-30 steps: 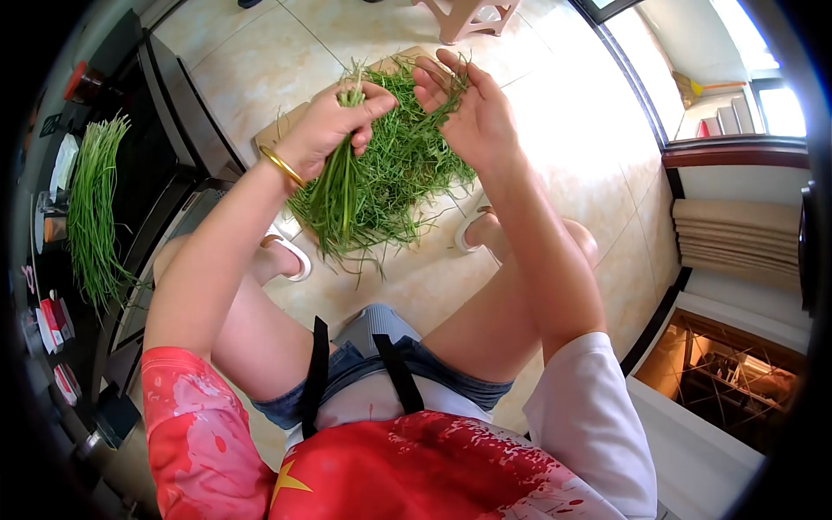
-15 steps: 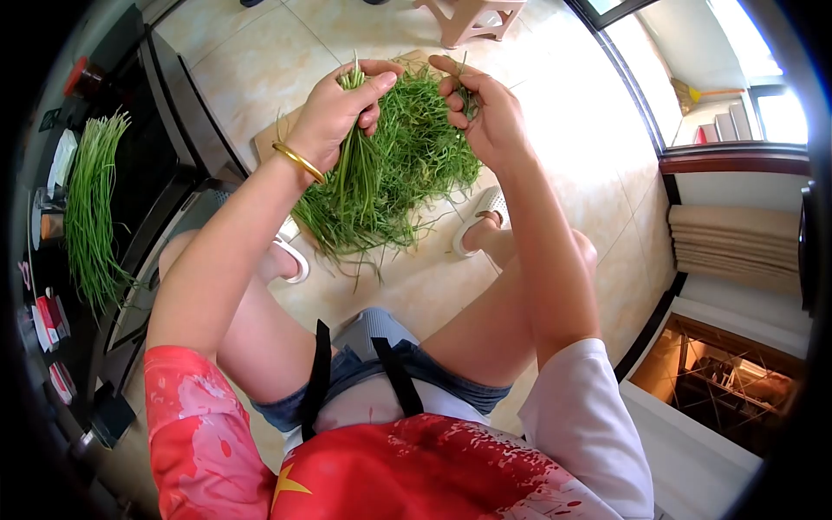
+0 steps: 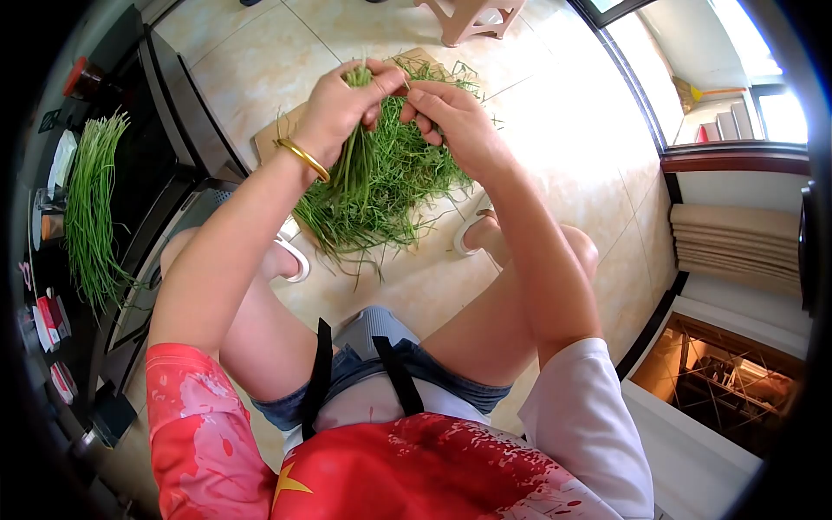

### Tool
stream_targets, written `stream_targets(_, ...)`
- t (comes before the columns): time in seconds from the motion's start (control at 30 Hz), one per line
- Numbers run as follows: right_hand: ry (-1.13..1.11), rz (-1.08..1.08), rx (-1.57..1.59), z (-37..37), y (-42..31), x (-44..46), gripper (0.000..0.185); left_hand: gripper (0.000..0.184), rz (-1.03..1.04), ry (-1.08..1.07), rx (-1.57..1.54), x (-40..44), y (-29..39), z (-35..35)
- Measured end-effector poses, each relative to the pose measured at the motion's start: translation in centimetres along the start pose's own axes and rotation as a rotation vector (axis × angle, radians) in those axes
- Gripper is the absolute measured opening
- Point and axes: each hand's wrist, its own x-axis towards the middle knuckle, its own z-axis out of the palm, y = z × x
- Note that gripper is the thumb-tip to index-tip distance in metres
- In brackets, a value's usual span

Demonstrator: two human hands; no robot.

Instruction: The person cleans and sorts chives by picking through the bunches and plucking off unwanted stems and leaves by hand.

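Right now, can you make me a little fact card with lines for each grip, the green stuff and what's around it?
Left grip: closed around a bunch of green stalks
Right grip: fingertips drawn together, close beside the left grip; too small to tell whether they pinch a stalk
Loose green pile: spread over a brown sheet on the tiled floor
Second bunch: lying on the dark surface to the left
Left wrist: wears a gold bangle
Beyond the pile: a pale stool

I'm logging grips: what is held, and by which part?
The left hand grips a green bunch near its pale end; for the right hand, unclear.
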Motion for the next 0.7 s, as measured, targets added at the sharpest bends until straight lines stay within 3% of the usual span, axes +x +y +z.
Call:
stream_targets(0.17, 0.073, 0.105, -0.012, -2.3, 0.7, -0.2, 0.031, 0.019, 0.138, 0.025, -0.472, 0.9, 1.7, -3.1)
stream_targets(0.23, 0.113, 0.111, -0.011, -3.4, 0.8, -0.8, 0.034, 0.020, 0.122, 0.085, -0.480, 1.0, 2.5, -4.2)
stream_targets(0.37, 0.223, 0.130, 0.060, -5.4, 1.1, -1.6, 0.035, 0.023, 0.129, -0.032, -0.458, 0.8, 2.7, -6.3)
stream_targets(0.47, 0.244, 0.085, 0.601, -7.3, 2.1, -1.6, 0.031, 0.019, 0.137, -0.062, -0.509, 0.9, 2.9, -7.2)
stream_targets(0.57, 0.249, 0.069, 0.709, -7.7, 1.5, -2.1, 0.029, 0.016, 0.100, 0.050, -0.492, 0.2, 3.4, -6.8)
stream_targets(0.7, 0.273, 0.038, 0.730, -8.0, 1.9, -2.1, 0.028, 0.017, 0.026, 0.007, -0.482, 0.4, 2.6, -7.1)
